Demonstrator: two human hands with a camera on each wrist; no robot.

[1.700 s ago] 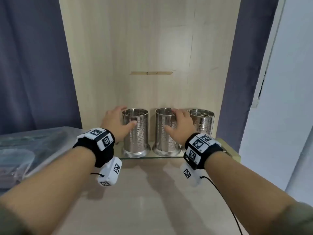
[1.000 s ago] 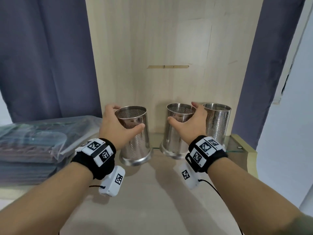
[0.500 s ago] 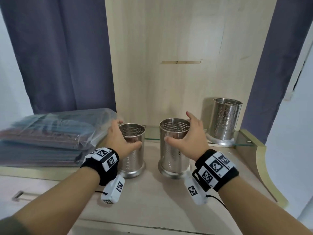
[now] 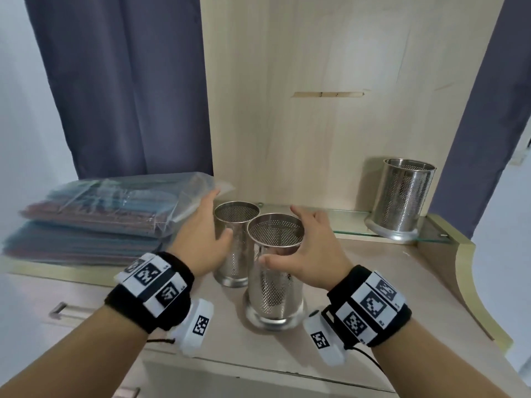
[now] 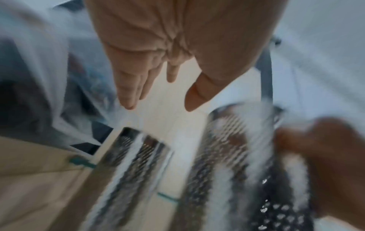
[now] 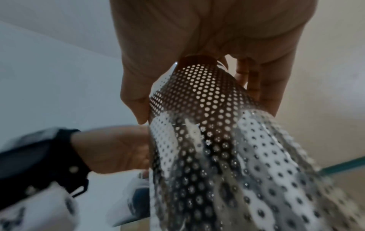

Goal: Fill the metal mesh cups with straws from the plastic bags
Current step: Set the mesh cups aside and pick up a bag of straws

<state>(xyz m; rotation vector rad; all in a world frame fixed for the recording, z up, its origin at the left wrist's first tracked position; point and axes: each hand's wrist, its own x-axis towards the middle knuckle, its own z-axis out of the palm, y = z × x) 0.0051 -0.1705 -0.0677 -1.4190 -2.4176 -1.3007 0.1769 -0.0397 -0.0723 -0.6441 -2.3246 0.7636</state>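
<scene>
Both mesh cups have come forward off the glass shelf: from the head, the right hand clasps the nearer cup on the counter, while, in the left-wrist view, the left hand is spread clear of the farther cup, and, from the right wrist, thumb and fingers curl around perforated steel.

Our left hand hangs with fingers straight and spread; our right hand curls, thumb opposite fingers.

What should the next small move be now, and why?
Probably the left hand, open with straight fingers beside the rear cup, should reach to the plastic bags of straws. Both front cups look empty and stand on the counter; the right hand holds the front cup.
</scene>
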